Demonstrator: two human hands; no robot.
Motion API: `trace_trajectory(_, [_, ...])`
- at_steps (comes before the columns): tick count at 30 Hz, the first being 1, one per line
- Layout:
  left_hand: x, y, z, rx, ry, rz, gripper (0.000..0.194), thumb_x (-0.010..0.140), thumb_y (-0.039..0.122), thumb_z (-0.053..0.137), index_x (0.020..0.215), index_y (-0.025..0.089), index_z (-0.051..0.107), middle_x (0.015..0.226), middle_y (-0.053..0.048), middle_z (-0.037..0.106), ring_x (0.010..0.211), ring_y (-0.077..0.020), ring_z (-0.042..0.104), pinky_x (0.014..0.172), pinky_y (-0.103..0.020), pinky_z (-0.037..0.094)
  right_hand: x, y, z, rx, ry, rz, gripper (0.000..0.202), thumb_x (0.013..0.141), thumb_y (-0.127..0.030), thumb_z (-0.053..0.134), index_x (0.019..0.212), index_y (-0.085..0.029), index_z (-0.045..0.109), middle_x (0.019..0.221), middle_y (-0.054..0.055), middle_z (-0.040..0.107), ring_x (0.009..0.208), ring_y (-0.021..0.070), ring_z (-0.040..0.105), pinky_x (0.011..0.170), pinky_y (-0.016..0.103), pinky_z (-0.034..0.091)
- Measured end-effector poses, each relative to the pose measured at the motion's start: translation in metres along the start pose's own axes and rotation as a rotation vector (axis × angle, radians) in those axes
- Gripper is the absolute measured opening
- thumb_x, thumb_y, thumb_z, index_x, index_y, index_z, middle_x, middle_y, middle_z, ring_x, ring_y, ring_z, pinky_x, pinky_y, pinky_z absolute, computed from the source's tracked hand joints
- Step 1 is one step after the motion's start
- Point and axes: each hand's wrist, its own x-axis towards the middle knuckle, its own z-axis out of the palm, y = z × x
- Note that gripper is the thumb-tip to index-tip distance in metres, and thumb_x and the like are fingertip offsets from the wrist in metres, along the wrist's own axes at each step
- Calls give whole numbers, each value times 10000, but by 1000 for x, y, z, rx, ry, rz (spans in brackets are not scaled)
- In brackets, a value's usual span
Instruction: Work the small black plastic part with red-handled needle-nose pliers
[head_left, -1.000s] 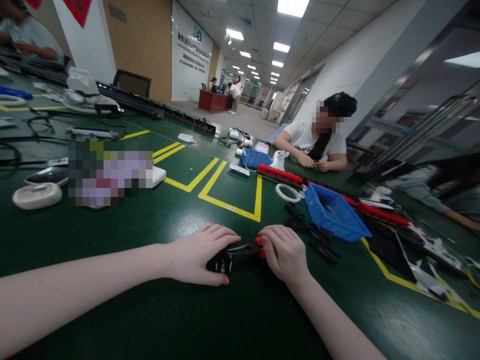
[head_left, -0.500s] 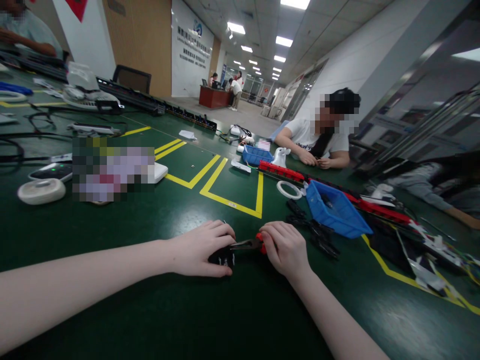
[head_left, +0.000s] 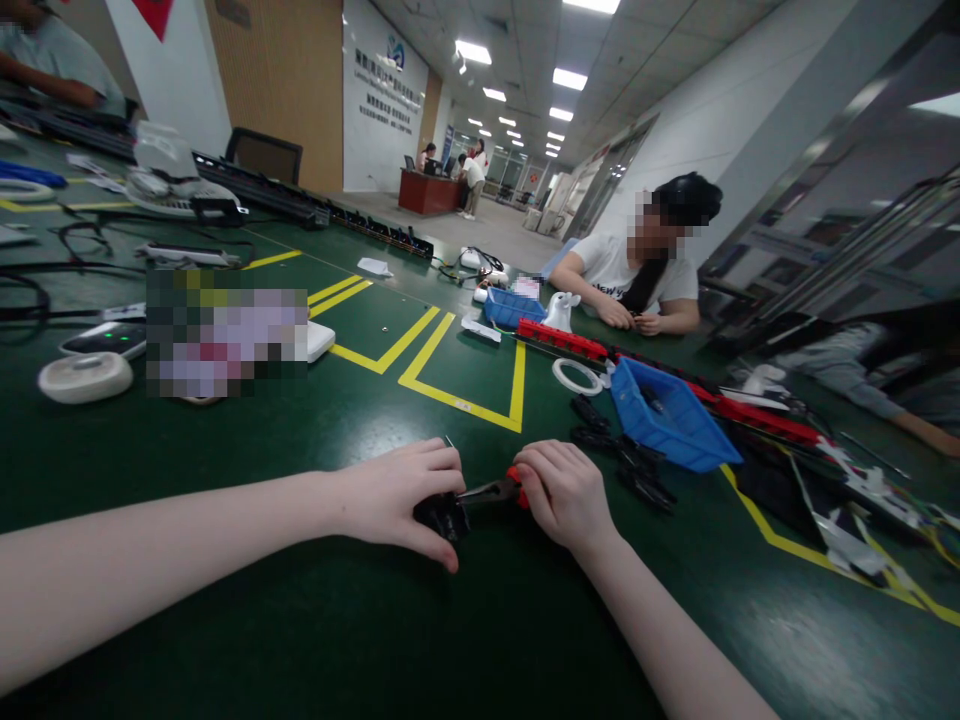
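Note:
Close in front of me, my left hand [head_left: 397, 500] has its fingers over a small black part [head_left: 444, 515]. Its thumb sticks out below, a little apart from the part. A thin metal wire or pin [head_left: 450, 442] shows just above those fingers. My right hand [head_left: 566, 497] is closed around the red handles of needle-nose pliers [head_left: 491, 491]. The dark jaws point left and their tip meets the black part. Most of the handles and the far side of the part are hidden by my hands.
Right of my hands lie black pieces [head_left: 634, 465], a blue bin [head_left: 667, 420] and a white ring [head_left: 577, 377]. A phone and a white mouse-shaped case [head_left: 86, 378] are at the left. Across the table sits a co-worker [head_left: 637, 265]. Yellow tape [head_left: 465, 405] marks the green tabletop.
The left thumb has moved down and away from the black part, which has turned slightly and shows more of its side. The pliers have shifted slightly left with my right hand.

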Motion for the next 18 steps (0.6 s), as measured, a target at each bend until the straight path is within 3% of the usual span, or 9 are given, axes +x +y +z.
trace_trajectory(12, [-1, 1, 2, 11, 21, 21, 488, 785, 548, 762, 1071, 180, 616, 1117, -81, 604, 1027, -262, 546, 836, -352, 467, 1, -8, 3, -26, -24, 4, 263, 980, -214, 404, 824, -195, 615, 830, 56, 684, 780, 182, 596, 736, 341, 382])
trace_trajectory(18, [1, 1, 1, 57, 6, 12, 462, 813, 572, 727, 1004, 172, 597, 1031, -64, 603, 951, -242, 544, 788, -337, 444, 3, -4, 5, -46, -93, -15, 384, 1018, -422, 342, 802, -196, 565, 777, 68, 630, 708, 191, 523, 687, 354, 346])
